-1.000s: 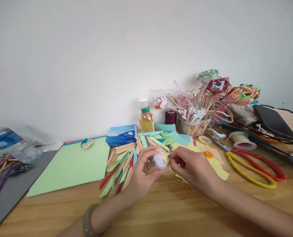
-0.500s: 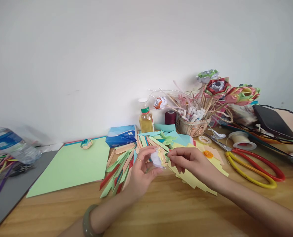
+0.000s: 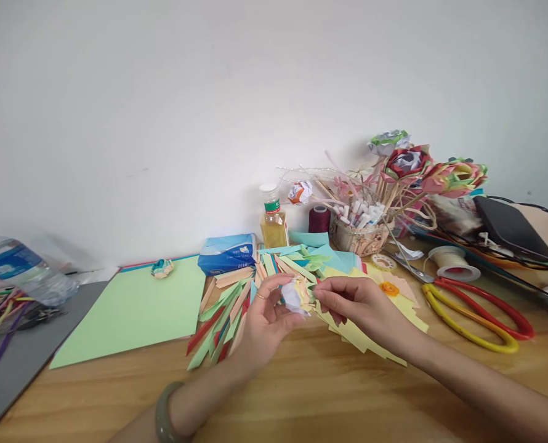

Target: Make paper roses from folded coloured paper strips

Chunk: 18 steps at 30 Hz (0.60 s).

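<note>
left hand [image 3: 265, 320]: fingers curled round a small folded paper piece [image 3: 296, 296], white and pale yellow, held above the table; ring on one finger, green bangle [image 3: 163, 411] on the wrist.
right hand [image 3: 354, 306]: thumb and forefinger pinched narrow on the right edge of the same paper piece; other fingers tucked.
under hands: loose paper strips [image 3: 230, 311], green, red, peach and blue, fanned on the wooden table [image 3: 302, 394]; yellow paper cut-outs [image 3: 370, 341] under the right wrist.
left of strips: light green paper sheet [image 3: 135, 311], flat.
basket [image 3: 359, 239]: woven, behind the hands; holds white sticks and stems of folded paper flowers [image 3: 412, 161].
bottle [image 3: 273, 220]: upright, white cap, yellow liquid inside; beside a dark red thread spool [image 3: 319, 218].
tissue pack [image 3: 226, 253]: blue, just left of the bottle.
scissors [image 3: 472, 311]: red and yellow handles, right of the hands, well apart.
far left: plastic water bottle [image 3: 18, 267] lying on its side.
</note>
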Available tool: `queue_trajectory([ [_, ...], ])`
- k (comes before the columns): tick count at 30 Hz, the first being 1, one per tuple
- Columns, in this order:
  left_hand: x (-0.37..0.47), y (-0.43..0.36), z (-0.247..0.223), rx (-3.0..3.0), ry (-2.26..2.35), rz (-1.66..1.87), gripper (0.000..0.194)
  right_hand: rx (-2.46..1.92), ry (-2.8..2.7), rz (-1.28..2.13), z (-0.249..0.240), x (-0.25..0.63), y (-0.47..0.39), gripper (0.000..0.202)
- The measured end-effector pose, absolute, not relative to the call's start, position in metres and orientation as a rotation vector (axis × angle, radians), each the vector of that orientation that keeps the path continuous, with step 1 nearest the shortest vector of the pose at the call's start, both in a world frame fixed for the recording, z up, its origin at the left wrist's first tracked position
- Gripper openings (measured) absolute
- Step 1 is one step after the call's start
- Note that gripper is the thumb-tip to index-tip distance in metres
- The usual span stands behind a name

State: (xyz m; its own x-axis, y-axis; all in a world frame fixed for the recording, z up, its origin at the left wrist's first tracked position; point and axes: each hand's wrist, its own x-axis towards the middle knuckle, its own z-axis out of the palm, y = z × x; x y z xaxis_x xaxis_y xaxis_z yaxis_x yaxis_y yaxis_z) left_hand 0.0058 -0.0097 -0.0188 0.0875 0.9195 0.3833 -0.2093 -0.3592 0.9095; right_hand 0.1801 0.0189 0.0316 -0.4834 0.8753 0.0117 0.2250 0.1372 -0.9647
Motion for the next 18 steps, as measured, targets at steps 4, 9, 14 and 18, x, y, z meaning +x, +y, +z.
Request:
queue_trajectory([
  [4, 0.006, -0.0098, -0.0194, 1.38, 0.759, 1.462, 0.042, -1.048, -1.893, 1.243, 0.0326, 0.1793, 0.0178, 0.019],
  [9, 0.0056, -0.0102, -0.0199, 1.38, 0.744, 1.452, 0.042, -1.055, -1.957, 1.112, 0.0324, 0.1794, 0.0178, 0.015],
  [14, 0.0061, -0.01, -0.0187, 1.373, 0.761, 1.452, 0.042, -1.043, -1.961, 1.152, 0.0327, 0.1816, 0.0176, 0.014],
  [18, 0.0058, -0.0099, -0.0196, 1.391, 0.754, 1.446, 0.041, -1.048, -1.998, 1.106, 0.0328, 0.1815, 0.0176, 0.014],
])
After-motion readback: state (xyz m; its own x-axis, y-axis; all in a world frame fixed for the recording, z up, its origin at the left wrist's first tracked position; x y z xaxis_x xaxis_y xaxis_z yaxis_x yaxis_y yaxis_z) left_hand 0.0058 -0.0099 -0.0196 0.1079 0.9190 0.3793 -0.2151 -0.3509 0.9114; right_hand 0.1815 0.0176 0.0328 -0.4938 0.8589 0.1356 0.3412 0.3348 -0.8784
